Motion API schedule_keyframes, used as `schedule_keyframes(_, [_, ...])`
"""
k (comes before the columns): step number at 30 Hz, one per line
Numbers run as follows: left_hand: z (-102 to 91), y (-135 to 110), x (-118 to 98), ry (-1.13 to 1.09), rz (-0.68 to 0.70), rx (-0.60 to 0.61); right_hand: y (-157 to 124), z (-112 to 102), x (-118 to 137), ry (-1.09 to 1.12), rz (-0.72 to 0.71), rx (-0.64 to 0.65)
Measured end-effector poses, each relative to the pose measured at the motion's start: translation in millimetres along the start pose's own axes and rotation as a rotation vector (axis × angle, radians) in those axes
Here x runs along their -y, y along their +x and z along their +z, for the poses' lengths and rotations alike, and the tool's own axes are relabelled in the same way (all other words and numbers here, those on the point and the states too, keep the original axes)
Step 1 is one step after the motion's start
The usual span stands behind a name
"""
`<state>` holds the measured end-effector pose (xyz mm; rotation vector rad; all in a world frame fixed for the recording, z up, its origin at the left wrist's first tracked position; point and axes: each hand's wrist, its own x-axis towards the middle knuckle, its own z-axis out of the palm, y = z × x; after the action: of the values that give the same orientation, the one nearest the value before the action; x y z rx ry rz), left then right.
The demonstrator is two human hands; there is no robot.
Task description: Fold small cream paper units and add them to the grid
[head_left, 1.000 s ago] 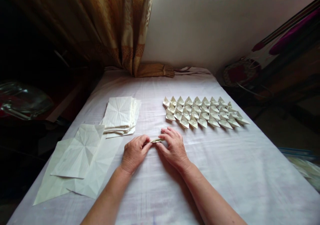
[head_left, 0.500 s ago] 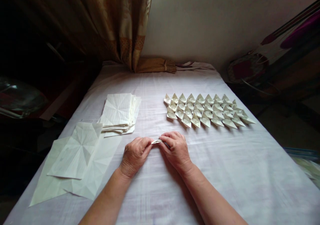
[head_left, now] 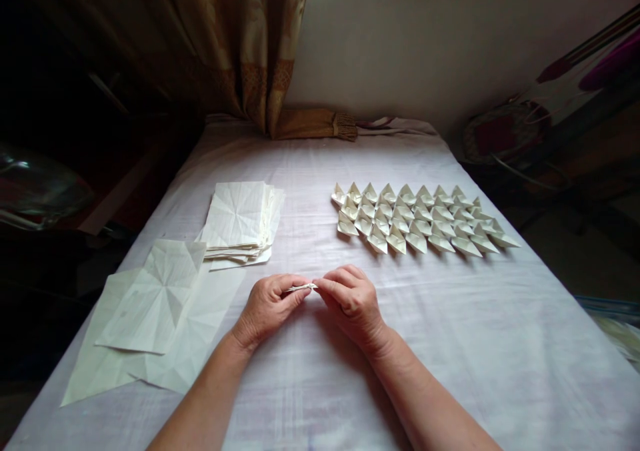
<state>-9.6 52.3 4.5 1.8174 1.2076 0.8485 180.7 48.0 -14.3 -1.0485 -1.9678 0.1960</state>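
Observation:
My left hand and my right hand meet at the middle of the white cloth-covered table. Both pinch a small folded piece of paper between fingers and thumbs, holding it flat just above the cloth. Beyond the right hand lie several folded paper boats set out in neat rows. To the left of the hands a stack of creased square sheets rests on the cloth.
Larger creased sheets lie loose near the table's left edge. A brown curtain hangs over the far end, its hem resting on the cloth. Dark clutter stands beyond the left and right edges.
My right fingers have curled in from lying flat on the paper to a pinch. The small piece has closed up thinner between both hands. The view has shifted slightly.

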Motion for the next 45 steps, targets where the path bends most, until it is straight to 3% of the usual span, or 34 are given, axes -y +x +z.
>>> schedule_keyframes(4, [0.7,-2,1,-0.057,0.046,-0.021,2,-4,4,0.096,0.061,0.046])
schedule_keyframes(9, [3.0,-6,6,0.177,0.199,-0.049,3,-7,4,0.269,0.208,0.120])
schedule_keyframes(16, [4.8,-6,11,0.303,0.355,-0.120,1,-6,0,0.226,0.168,0.129])
schedule_keyframes(26, [5.1,-6,9,0.307,0.374,-0.093,4,-9,-3,0.332,0.249,0.216])
schedule_keyframes(33, [6.6,-6,11,0.290,0.374,-0.100,3,-8,-9,0.258,0.148,0.254])
schedule_keyframes(45, [7.1,-7,12,0.266,0.330,-0.063,9,-17,-9,0.336,0.198,0.349])
